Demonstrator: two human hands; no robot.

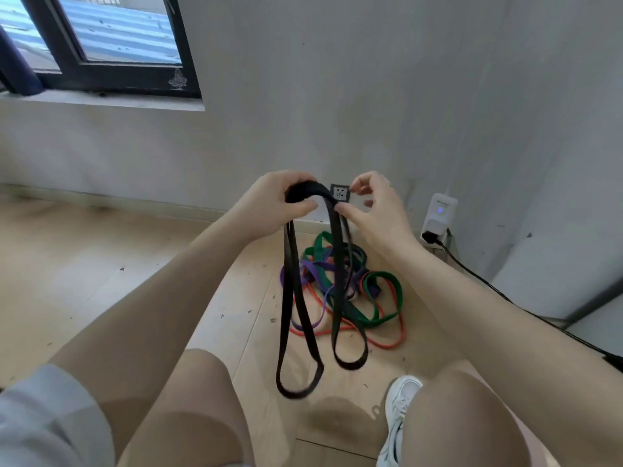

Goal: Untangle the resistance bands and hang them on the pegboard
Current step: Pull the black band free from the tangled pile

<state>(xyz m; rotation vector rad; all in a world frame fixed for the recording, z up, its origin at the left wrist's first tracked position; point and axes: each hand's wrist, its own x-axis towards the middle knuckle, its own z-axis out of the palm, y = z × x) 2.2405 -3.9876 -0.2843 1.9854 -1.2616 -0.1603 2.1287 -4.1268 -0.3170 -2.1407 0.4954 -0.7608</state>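
Right, nearest first: knees and a white shoe (401,416) at frame bottom, person crouched over the wood floor (101,264); black band (305,291) hangs doubled from both hands, two long loops dangling, lower ends just above the floor in front of the knees. Left hand (273,200) is wrapped around the top bend of the black band, thumb pressed under it; right hand (371,210) has thumb tip touching the band just beside the bend, other fingers curled loosely above it and pinching nothing I can make out. Behind the hanging loops, the pile (340,284) on the floor: green band (384,305), purple band (320,267) and red band (381,342) crossed over each other, not yet separated. Can't tell whether the black loops are fully clear of the pile or just hang in front of it. Further back, wall outlet (338,192), a plugged-in white adapter (438,214) with its black cable (505,294) running along the floor to the right, window (101,45) upper left; no pegboard in view.

Risks, as judgement: lifting the black band while a strand sits under the green one drags the whole pile and tightens the knot; doubled loops may twist on themselves; a stretched band slipping from the thumb snaps back; pile sits near the cable, a snag could yank the adapter.
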